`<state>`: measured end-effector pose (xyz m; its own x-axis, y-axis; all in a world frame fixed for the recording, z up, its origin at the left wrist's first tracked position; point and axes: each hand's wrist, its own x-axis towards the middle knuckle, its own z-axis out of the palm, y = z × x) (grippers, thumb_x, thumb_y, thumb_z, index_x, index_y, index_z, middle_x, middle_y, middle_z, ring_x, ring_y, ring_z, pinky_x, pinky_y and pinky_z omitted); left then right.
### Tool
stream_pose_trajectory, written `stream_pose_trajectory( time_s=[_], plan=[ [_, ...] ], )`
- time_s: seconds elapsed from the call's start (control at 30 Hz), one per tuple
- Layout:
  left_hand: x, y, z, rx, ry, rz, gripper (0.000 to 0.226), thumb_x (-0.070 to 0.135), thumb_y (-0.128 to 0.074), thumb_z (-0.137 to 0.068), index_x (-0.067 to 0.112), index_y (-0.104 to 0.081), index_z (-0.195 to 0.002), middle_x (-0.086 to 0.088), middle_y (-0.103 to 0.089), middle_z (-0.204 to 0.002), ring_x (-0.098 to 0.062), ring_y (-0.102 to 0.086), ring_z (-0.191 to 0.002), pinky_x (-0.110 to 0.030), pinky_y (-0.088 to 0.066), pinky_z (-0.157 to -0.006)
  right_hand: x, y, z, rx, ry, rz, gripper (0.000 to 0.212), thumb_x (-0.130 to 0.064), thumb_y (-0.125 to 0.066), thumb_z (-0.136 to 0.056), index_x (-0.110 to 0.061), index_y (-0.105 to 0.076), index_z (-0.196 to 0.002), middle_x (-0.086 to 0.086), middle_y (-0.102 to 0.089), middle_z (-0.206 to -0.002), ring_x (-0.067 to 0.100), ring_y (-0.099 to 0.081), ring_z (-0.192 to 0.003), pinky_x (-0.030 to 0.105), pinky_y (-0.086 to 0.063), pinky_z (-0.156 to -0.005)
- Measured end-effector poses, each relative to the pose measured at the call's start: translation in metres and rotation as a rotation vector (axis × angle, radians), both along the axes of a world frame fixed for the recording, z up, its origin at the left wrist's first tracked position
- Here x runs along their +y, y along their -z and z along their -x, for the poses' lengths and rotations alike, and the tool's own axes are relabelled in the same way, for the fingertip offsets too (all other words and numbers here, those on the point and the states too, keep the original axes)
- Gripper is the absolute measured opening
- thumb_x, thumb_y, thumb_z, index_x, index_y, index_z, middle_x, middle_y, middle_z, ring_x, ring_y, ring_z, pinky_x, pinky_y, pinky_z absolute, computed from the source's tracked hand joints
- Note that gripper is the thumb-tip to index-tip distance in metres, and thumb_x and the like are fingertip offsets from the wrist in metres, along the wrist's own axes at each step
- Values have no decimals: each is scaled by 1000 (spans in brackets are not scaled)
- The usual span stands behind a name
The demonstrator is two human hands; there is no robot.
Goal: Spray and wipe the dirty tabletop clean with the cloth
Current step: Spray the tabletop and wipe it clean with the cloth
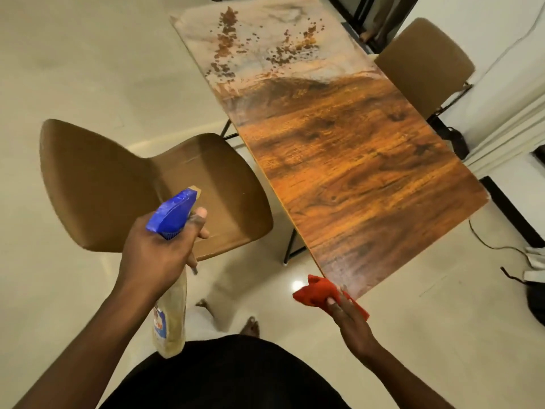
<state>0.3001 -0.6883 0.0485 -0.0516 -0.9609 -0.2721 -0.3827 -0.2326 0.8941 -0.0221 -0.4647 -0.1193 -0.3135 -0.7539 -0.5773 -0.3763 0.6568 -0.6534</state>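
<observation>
A long wood-grain tabletop (348, 160) runs away from me to the upper middle. Brown specks and smears of dirt (233, 45) are scattered over its pale far end. My left hand (159, 249) grips a clear spray bottle with a blue trigger head (174, 215), held upright over the floor to the left of the table, nozzle pointing toward the far end. My right hand (342, 314) holds a bunched red cloth (317, 290) just off the table's near corner, not touching the surface.
A tan chair (124, 184) stands left of the table, right beyond the bottle. A second tan chair (424, 66) stands at the far right side. A black cable and dark bags (530, 290) lie on the glossy white floor to the right.
</observation>
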Motion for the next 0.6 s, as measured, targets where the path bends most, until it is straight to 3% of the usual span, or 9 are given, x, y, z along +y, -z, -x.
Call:
stream_pose_trajectory(
  time_s=[0.03,0.07,0.1,0.13,0.2,0.27,0.33,0.47,0.6],
  plan=[
    [2,-4,-15,0,-22,6,30,80,-62,-79,54,-77,-85,2,-82,-76,-13,-72,-49,-35,-58,-69,-6,-11,-17,-99,156,4,52,-60,-50,-108,-26,-68,-143,-2,-76,-128,24,-65,-124,45,-51,-107],
    [2,-6,-29,2,-44,10,23,77,-64,-83,57,-76,-84,7,-83,-79,-11,-72,-48,-33,-57,-67,-14,-21,-33,-183,329,-2,51,-61,-54,-104,-20,-74,-127,2,-81,-102,28,-72,-101,47,-58,-91],
    [2,-8,-42,-2,-65,9,14,73,-65,-85,62,-74,-82,10,-83,-80,-11,-71,-47,-35,-59,-68,-23,-27,-47,-299,508,-2,44,-54,-56,-106,-16,-73,-119,8,-83,-93,32,-76,-90,51,-60,-85],
    [1,-10,-60,-7,-95,1,10,72,-66,-85,66,-73,-81,10,-83,-80,-12,-71,-48,-41,-63,-72,-34,-31,-64,-421,656,-10,37,-47,-57,-108,-14,-72,-119,14,-84,-96,36,-79,-89,55,-62,-87],
    [-2,-13,-98,-25,-154,-9,12,77,-64,-81,69,-72,-80,1,-83,-76,-14,-72,-50,-51,-65,-83,-60,-42,-106,-654,805,-4,41,-42,-55,-110,-13,-68,-136,19,-81,-122,42,-76,-112,64,-58,-101],
    [-5,-15,-139,-36,-186,5,11,79,-62,-80,72,-71,-80,-5,-82,-73,-16,-72,-51,-54,-65,-85,-88,-51,-150,-886,799,38,50,-43,-51,-110,-13,-67,-148,19,-71,-143,45,-69,-130,66,-58,-103],
    [-11,-16,-186,-40,-223,11,10,79,-62,-81,74,-70,-80,-5,-82,-73,-16,-72,-52,-56,-65,-85,-118,-62,-200,-1068,737,33,50,-45,-45,-113,-15,-72,-143,22,-66,-149,45,-67,-133,61,-61,-97],
    [-29,-15,-286,-40,-251,16,6,77,-63,-82,76,-69,-80,-6,-82,-75,-20,-73,-54,-58,-65,-84,-180,-88,-310,-1214,587,32,50,-45,-50,-113,-14,-66,-148,23,-57,-158,45,-56,-145,58,-54,-110],
    [-51,-19,-381,-64,-292,33,10,76,-63,-82,70,-72,-82,0,-83,-78,-14,-72,-51,-45,-62,-75,-238,-111,-421,-1280,538,31,53,-43,-55,-108,-13,-64,-151,22,-62,-154,47,-62,-139,64,-55,-108]
  ],
)
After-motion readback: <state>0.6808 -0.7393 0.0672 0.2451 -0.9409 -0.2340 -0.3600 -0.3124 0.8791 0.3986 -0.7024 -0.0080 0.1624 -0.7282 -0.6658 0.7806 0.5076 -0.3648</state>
